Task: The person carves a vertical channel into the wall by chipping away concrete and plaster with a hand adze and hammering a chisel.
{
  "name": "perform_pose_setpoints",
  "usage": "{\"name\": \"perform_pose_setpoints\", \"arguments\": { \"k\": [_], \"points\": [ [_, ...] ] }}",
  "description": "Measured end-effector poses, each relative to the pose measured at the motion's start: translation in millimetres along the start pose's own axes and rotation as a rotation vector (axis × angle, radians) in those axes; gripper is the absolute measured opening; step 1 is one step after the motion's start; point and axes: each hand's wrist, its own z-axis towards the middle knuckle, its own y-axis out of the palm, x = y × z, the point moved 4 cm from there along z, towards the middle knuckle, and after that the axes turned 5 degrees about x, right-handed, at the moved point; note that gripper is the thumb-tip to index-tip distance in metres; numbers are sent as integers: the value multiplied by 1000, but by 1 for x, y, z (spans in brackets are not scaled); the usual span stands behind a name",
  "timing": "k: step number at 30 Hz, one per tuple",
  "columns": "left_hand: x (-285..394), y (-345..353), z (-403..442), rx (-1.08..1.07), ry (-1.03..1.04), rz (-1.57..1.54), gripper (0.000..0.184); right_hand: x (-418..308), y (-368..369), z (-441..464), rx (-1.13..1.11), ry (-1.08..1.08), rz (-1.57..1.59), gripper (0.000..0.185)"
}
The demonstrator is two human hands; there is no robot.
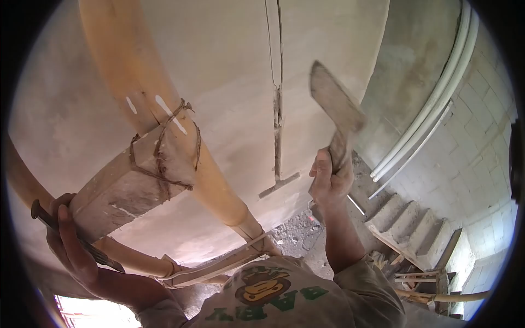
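Observation:
My right hand (332,180) is closed round the handle of a trowel (334,98), its flat blade pointing up in front of the plastered wall (229,65). At the left, my left hand (71,240) is wrapped round a dark metal tool (98,254), which looks like a chisel, and rests against the end of a wooden beam (131,186). Wire (158,156) ties that beam to a thick bamboo pole (210,186). Between the hands, a narrow vertical groove (278,126) runs down the wall to a short crosswise slot.
White pipes (429,104) curve along the right side beside a block wall (470,126). Concrete steps (410,227) lie at the lower right, near wooden pieces. More bamboo (142,262) crosses the lower left. Rubble (298,232) covers the ground below.

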Motion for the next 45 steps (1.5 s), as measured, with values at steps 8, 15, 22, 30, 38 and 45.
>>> {"name": "perform_pose_setpoints", "arguments": {
  "k": [8,15,22,30,38,45],
  "points": [
    [5,1,2,-12,78,76,38,96,11,-21,-274,385,-366,25],
    [1,4,-1,2,-3,-42,37,-7,4,5,-5,-79,32,18],
    [4,0,0,-46,59,43,37,95,20,-17,-321,322,-481,23],
    [-1,0,1,-4,0,-2,37,-1,9,5,58,-222,188,14],
    [3,-3,1,-20,61,53,37,52,26,-6,-240,119,-480,28],
    [2,2,-1,3,-9,-13,36,-4,21,4,1,-221,19,20]
  ]
}}
